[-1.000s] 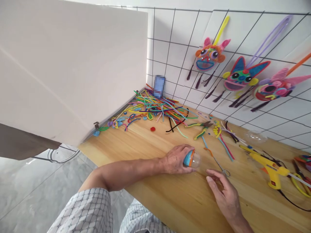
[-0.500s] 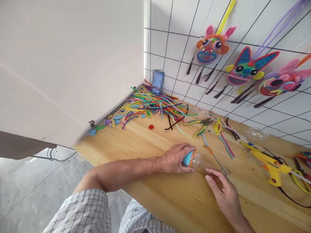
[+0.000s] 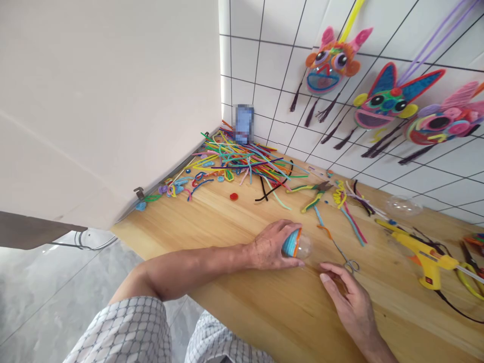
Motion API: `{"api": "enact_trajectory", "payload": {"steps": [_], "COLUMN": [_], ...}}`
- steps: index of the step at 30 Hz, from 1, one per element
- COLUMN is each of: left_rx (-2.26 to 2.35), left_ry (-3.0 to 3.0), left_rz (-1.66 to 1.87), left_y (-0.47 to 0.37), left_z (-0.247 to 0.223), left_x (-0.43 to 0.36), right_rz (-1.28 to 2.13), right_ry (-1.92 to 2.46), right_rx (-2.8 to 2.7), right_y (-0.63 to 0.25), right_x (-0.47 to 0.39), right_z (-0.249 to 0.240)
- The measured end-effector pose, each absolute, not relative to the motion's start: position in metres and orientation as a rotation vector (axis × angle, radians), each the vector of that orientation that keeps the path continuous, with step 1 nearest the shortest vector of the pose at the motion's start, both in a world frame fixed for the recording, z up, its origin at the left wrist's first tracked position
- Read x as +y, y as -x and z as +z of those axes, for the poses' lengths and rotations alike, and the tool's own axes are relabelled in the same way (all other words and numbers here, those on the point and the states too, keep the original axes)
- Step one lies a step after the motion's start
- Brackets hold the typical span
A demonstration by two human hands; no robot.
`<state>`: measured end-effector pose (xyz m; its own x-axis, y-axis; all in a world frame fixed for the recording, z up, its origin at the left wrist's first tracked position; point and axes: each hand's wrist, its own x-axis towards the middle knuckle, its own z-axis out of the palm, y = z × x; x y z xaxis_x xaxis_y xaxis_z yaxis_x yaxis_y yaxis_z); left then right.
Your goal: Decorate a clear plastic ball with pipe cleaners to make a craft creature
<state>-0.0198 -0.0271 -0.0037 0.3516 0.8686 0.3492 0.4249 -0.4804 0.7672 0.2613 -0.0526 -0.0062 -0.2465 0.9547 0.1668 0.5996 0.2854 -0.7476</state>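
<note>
a clear plastic ball partly covered in blue and orange fuzzy strips is being gripped between the fingers of the left hand above the wooden counter. the right hand is being held near the ball, its fingers slightly curled and the thumb being kept apart from the fingertips. grey metal scissors are being displayed just beyond the right hand. a yellow plastic glue gun is being supported by the counter, well to the right of the ball.

Clear ball — blue-wrapped; orange-banded; bare end rightward — in left hand
</note>
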Motion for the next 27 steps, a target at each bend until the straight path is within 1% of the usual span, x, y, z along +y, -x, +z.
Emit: {"api": "enact_trajectory", "payload": {"steps": [10, 17, 27], "left_rx": [1.080, 1.108, 0.980], "left_ry": [-2.061, -2.084, -2.145], "left_rz": [1.047, 0.928, 1.007], "left_y": [0.022, 0.020, 0.021], "left_z": [-0.007, -0.007, -0.009], "left_x": [-0.029, -0.029, -0.031], "right_rz": [0.744, 0.794, 0.787], "right_ry": [1.407, 1.416, 1.391], "right_rx": [-1.942, -1.921, -1.938], "right_y": [-0.260, -0.255, -0.253], "right_x": [-0.053, -0.055, -0.054], "right_z": [-0.005, 0.001, 0.007]}}
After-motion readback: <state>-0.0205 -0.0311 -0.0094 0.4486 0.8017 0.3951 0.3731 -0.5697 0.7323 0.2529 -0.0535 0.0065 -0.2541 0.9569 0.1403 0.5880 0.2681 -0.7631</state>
